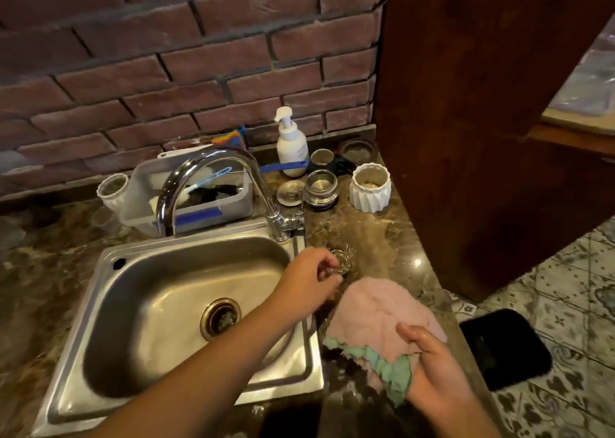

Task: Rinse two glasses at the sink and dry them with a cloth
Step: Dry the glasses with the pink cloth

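A small clear glass (342, 260) stands on the marble counter just right of the steel sink (186, 308). My left hand (312, 279) reaches across the sink's right rim, and its fingers close around this glass. A pink and green cloth (372, 318) lies spread on the counter in front of the glass. My right hand (429, 367) grips the cloth's near edge. I cannot make out a second glass for certain. The curved chrome tap (213, 174) arches over the basin with no water running.
Behind the sink stand a clear plastic tub (186, 201), a white pump bottle (291, 145), metal strainer parts (321, 186) and a white ribbed pot (371, 188). A dark wooden panel (482, 105) bounds the counter on the right. A black mat (502, 347) lies on the tiled floor.
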Demonstrator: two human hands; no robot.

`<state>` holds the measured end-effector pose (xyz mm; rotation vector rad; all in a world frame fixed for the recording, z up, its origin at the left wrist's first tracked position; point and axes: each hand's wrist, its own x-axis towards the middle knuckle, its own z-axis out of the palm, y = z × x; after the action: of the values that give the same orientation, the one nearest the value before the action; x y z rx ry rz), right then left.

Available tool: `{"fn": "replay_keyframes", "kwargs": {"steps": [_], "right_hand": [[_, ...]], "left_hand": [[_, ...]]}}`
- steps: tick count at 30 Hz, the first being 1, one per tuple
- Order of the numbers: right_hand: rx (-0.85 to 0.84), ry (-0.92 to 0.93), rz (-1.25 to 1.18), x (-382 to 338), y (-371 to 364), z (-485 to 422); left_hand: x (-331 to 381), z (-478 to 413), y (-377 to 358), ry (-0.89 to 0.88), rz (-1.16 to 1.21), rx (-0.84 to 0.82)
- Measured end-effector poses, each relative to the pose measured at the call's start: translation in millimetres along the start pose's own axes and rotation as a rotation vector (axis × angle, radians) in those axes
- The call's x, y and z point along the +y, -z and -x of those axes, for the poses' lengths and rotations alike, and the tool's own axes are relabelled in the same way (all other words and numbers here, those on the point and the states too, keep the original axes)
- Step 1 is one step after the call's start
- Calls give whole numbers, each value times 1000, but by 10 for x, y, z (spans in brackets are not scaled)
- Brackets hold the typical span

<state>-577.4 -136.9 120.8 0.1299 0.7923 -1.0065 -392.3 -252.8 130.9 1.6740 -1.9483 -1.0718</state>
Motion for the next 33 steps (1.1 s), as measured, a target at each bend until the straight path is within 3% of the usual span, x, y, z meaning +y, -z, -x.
{"fn": "replay_keyframes", "kwargs": {"steps": [3,7,9,14,17,21,25,31,33], "right_hand": [[107,42,-54,-135,98,-140],[206,75,60,-256,190,-154],[284,80,101,-303,242,-192],[252,49,52,-325,281,-283],[195,56,37,-318,225,-276],[252,87,63,-296,133,-252],[259,229,179,-322,-69,-122],[110,492,651,-161,-544,137],[-46,658,927,-91,-806,146]], "left_hand": [[55,-314,30,-154,-245,3],[187,-629,51,-179,-603,-274],[233,-714,26,-175,-719,-335],[278,-810,-57,-196,-870,-385],[246,-822,-97,-174,-842,-394],[216,-831,-57,-129,-719,-403],[367,-779,194,-73,-519,-378],[836,-322,743,-134,-354,-357],[951,-104,877,-162,-307,-306]]}}
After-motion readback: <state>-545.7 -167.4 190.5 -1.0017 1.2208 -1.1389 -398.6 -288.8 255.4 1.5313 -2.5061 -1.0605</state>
